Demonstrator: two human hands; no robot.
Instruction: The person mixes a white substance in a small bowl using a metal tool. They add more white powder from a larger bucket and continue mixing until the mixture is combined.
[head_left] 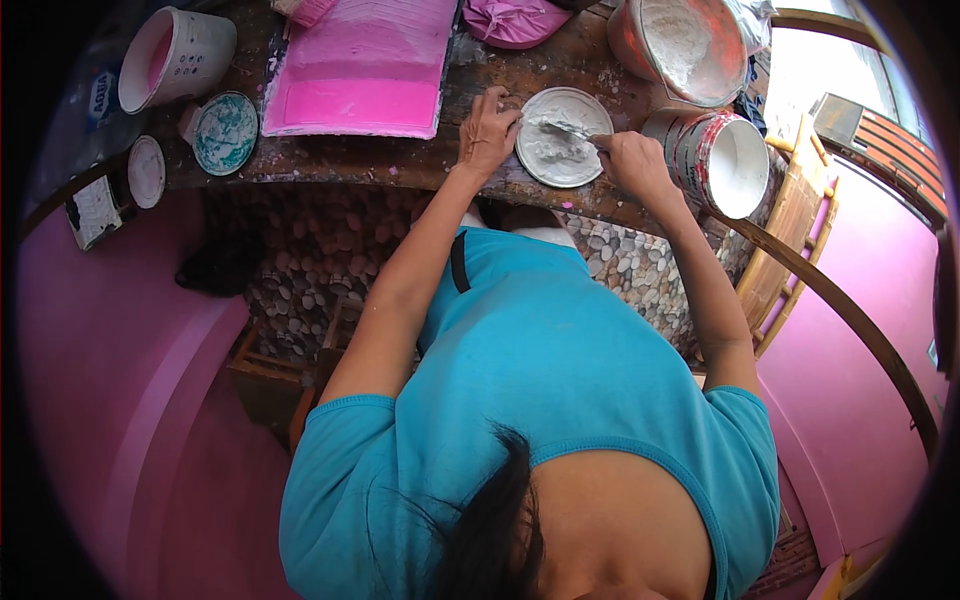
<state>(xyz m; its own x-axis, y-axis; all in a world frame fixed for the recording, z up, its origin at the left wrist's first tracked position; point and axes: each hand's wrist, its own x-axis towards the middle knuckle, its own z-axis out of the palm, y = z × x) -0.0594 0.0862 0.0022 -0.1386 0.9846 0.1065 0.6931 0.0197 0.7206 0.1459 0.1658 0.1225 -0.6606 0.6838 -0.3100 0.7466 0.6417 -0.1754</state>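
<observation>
A round white lid (533, 104) lies on the wooden table and carries a heap of thick white paste (560, 155). My left hand (487, 130) is at the lid's left edge, its fingers bent and pinching the rim. From the other side my right hand (637, 163) is closed around the handle of a thin metal spatula (567, 128), whose end dips into the paste. Most of the handle is hidden in my fist. To the right of that hand, a white bucket (738, 168) with red smears lies tilted toward me, its inside coated white.
A pink paint tray (350, 105) stands left of my hands. Beyond it are a white pail (190, 60) and a lid with green paint (225, 133). At the back right sits an orange bucket of white powder (680, 45), near a pink bag (515, 22). A bamboo frame (790, 250) leans at right.
</observation>
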